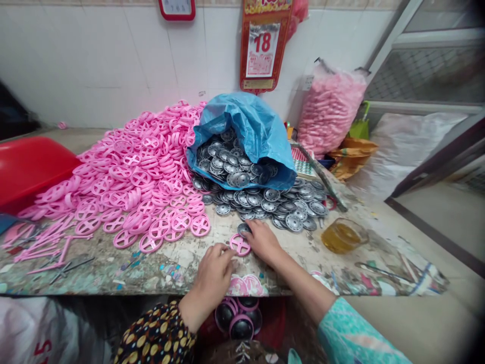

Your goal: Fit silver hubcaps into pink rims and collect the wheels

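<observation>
A pink four-spoked wheel ring [240, 244] lies in front of me at the table's near side. My left hand [214, 268] has its curled fingers at the ring's left edge, thumb and finger pinching it. Just behind the ring, my right hand [263, 241] grips a grey wheel disc [243, 229] with its fingertips. Loose grey discs [261, 201] spill from a blue plastic bag [250, 116] behind my hands. A large heap of pink wheel rings [151, 167] spreads to the left.
A red scoop-like container [34, 169] stands at left, near pink rods [56, 240]. A clear bowl of amber liquid [341, 235] sits to the right, behind a brush-like stick [382, 270]. Below the table edge, a red container holds pink-and-black wheels [241, 327]. A filled pink sack [329, 108] stands behind.
</observation>
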`<state>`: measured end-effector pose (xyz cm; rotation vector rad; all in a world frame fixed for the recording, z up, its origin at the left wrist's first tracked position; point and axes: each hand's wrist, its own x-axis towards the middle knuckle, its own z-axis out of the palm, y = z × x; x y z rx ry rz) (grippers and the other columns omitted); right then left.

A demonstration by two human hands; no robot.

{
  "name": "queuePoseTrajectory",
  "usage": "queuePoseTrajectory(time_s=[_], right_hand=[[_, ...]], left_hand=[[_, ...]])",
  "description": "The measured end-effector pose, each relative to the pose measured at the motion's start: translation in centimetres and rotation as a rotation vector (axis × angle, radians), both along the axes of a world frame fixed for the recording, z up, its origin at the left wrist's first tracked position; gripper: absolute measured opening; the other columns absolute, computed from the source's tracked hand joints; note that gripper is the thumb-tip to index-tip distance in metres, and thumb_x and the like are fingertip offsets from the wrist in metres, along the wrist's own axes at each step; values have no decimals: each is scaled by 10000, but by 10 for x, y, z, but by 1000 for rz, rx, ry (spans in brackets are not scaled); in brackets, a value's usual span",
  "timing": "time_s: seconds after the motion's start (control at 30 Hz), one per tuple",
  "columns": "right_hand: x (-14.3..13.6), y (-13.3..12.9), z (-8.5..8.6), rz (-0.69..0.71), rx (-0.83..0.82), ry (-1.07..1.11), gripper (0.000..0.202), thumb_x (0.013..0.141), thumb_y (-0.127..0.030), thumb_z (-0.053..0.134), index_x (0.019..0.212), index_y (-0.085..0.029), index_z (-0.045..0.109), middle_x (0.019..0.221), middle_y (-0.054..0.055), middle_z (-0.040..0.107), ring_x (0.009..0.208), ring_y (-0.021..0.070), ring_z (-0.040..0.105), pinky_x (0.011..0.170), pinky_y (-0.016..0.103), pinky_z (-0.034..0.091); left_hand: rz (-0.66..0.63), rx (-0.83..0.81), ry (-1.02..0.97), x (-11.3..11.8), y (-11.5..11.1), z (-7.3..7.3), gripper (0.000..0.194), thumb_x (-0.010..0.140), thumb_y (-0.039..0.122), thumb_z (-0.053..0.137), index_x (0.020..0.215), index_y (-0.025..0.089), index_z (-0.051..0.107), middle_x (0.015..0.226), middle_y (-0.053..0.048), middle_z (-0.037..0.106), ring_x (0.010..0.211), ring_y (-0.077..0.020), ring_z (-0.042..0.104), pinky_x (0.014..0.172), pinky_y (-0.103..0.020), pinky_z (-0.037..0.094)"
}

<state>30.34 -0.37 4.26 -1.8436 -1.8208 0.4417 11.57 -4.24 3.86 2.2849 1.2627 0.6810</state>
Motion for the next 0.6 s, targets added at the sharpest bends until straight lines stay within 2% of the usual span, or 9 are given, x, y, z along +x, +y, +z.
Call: queuePoseTrajectory(time_s=[0.07,0.13,0.27,0.33,0.53,0.6], right_hand=[[4,8,-6,3,-8,44,399,748,-230,641,1141,-171,617,1024,105,597,941,235,542,842,333,403],[7,11,-11,-20,-7,100,418,697,-227,670,1109,-170,630,983,81,606,893,215,561,806,315,425],[8,4,-18,-88,17,218,287,751,-235,574,1015,-147,641,853,43,627,761,180,577,708,292,458],[3,-4,-21,-95,38,256,274,780,-236,538,1021,-147,632,825,33,623,737,170,574,688,282,459],[-16,-21,-19,-46,100,183,177,800,-212,558,941,-173,657,919,78,575,913,221,528,843,358,407],[-18,-22,-14,-7,86,141,163,801,-183,556,940,-173,641,923,76,574,914,217,522,846,354,400]], left_hand=[[81,14,12,10,12,0,373,822,216,493,1183,186,583,1080,-123,540,1021,-258,494,883,-390,404],[148,-31,42,17,23,-1,420,776,265,569,1182,159,576,1052,-127,527,1020,-273,489,887,-398,397],[163,-162,92,25,37,-4,394,692,357,675,1037,170,638,956,-98,519,937,-263,517,826,-360,406],[167,-181,91,24,40,-6,415,667,380,700,1023,175,641,951,-94,515,935,-264,518,810,-352,405],[196,-152,43,22,39,-16,449,625,344,743,1024,176,622,959,-75,520,953,-245,514,812,-337,403],[199,-131,12,21,37,-17,449,608,317,753,1006,171,606,971,-73,526,956,-242,510,818,-345,403]])
